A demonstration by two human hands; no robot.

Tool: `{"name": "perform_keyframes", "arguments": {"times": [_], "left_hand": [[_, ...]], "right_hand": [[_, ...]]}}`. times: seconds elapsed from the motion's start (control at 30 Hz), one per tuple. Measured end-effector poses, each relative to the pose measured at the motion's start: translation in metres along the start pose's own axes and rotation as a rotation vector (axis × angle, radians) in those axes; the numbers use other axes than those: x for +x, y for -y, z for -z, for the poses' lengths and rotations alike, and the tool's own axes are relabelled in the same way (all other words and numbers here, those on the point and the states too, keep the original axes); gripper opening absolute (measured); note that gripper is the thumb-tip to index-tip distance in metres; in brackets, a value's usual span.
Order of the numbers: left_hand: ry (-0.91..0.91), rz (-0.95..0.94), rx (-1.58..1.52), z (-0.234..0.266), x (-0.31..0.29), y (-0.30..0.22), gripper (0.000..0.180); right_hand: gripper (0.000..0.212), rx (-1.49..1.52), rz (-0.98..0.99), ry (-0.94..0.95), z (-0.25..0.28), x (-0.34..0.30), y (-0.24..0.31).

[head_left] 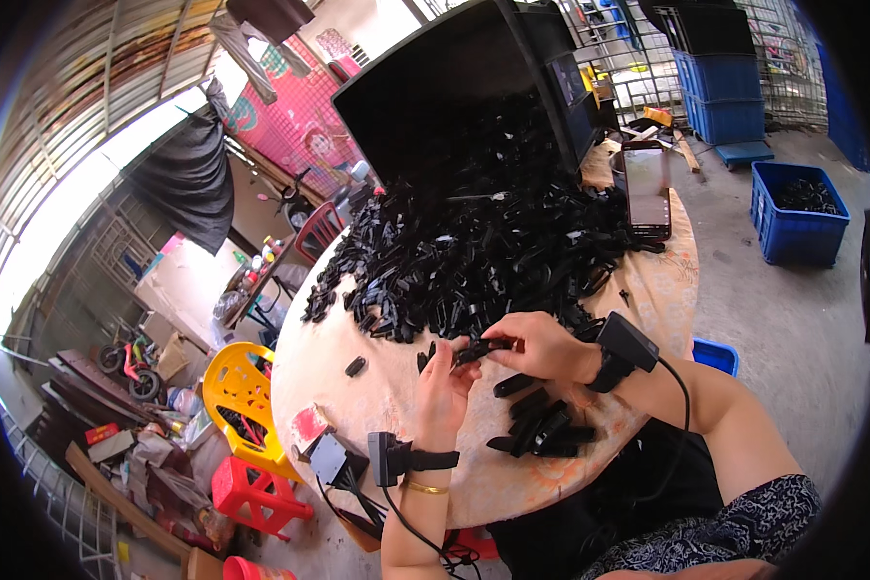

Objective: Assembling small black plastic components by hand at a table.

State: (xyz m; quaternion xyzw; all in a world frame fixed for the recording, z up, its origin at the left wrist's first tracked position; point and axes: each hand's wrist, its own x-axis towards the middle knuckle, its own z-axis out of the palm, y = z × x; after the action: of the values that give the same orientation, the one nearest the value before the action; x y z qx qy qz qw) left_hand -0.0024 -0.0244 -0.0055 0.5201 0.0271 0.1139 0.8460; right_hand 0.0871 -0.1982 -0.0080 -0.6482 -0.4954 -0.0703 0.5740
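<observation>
Both my hands meet over the near side of a round table point(396, 411) covered with a pale cloth. The fingers of my left hand point(442, 387) are bent around one side of a small black plastic part point(474, 352). From the right, my right hand point(543, 346) pinches the same part, or one joined to it; the fingers hide which. Just beyond lies a wide heap of small black plastic parts point(445, 261). A smaller group of longer black pieces point(541, 425) rests on the cloth nearer me. One loose black piece point(356, 366) sits apart to the left.
A large black tub point(435, 87) lies tipped behind the heap, its mouth toward me. A phone point(647, 188) stands upright at right. Cables run from boxes on my wrists. A yellow chair point(237, 391) and red stool point(253, 495) stand left; a blue crate point(797, 227) is on the floor right.
</observation>
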Motion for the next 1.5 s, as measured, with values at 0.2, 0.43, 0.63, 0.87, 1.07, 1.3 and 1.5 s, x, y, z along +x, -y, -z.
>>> {"name": "perform_keyframes", "arguments": {"times": [0.2, 0.43, 0.63, 0.87, 1.07, 1.3, 1.5], "left_hand": [[0.134, -0.032, -0.084, -0.012, -0.005, -0.007, 0.032], [0.057, -0.157, 0.436, -0.012, -0.008, -0.003, 0.031], [0.013, -0.3, 0.653, -0.015, -0.007, 0.002, 0.031], [-0.076, -0.225, 0.275, -0.016, -0.009, 0.011, 0.032], [0.026, -0.19, 0.151, -0.013, -0.008, 0.001, 0.027], [0.114, -0.235, 0.237, -0.011, -0.015, -0.008, 0.024], [-0.018, -0.204, 0.273, -0.021, -0.012, -0.009, 0.026]], "right_hand": [[0.025, 0.102, -0.127, -0.057, -0.002, 0.0, -0.003], [0.025, 0.14, -0.029, -0.101, 0.0, 0.002, 0.014], [0.024, 0.108, -0.009, -0.082, -0.002, -0.001, 0.009], [0.028, -0.04, 0.011, -0.145, -0.012, -0.003, 0.011], [0.035, 0.015, -0.096, 0.01, 0.0, 0.0, 0.012], [0.035, -0.014, 0.052, 0.079, -0.003, -0.002, 0.019], [0.033, -0.114, 0.031, 0.079, 0.004, 0.001, 0.013]]}}
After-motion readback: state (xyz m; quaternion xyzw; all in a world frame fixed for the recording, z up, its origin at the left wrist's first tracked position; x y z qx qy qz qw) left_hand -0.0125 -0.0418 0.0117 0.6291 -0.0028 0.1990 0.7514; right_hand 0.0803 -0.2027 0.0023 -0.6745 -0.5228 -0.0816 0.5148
